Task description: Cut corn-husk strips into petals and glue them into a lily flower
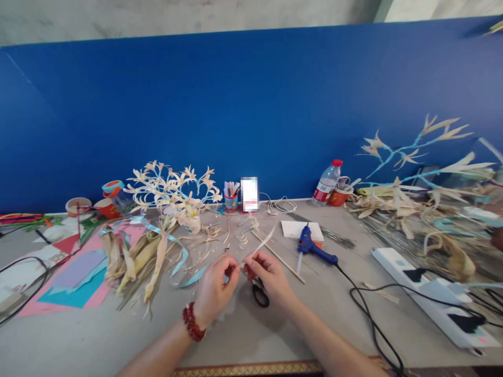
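My left hand, with a red bead bracelet at its wrist, is closed in a pinch over the middle of the table. Its fingertips almost meet those of my right hand, and whatever is between them is too small to make out. My right hand pinches a pale, pointed strip of dried husk that sticks up towards the upper right. Below the right hand lie scissors with a black handle, partly hidden by it. A thin wooden stick lies beyond the right hand, amid pale husk scraps.
A blue glue gun rests by a white box, its cord running to a power strip. Husk flowers stand in a pot at the back. Dried husks and coloured paper lie left; a bottle stands behind.
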